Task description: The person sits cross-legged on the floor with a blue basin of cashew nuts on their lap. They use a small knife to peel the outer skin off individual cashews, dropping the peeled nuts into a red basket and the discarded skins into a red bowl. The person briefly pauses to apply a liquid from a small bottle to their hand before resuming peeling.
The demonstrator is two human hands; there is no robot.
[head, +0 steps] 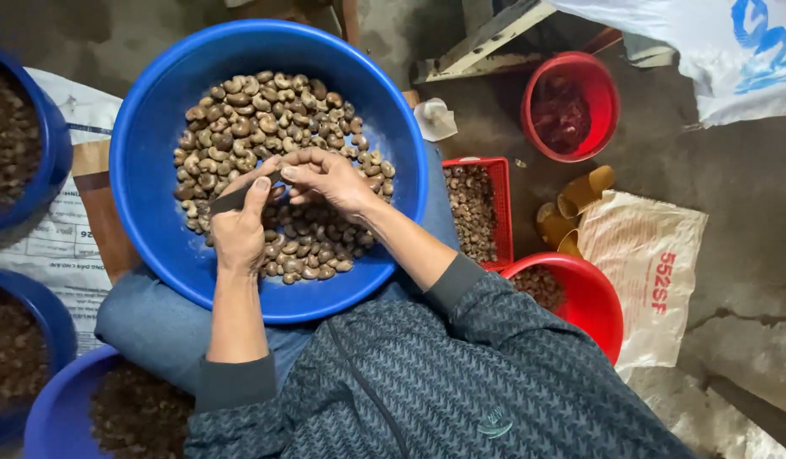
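The left hand [238,223] grips a dark flat blade [240,196]; at its two o'clock, the right hand [327,177] pinches a brown nut [280,177] against the blade tip, over the round blue plastic basin [155,127] of brown nuts.

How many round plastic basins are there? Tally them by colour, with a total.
Blue round plastic basins: 4 — on the lap, upper left, lower left, bottom
Red round plastic basins: 2 — upper, lower
Total: 6

Soft, even light; sharp, dim corners.
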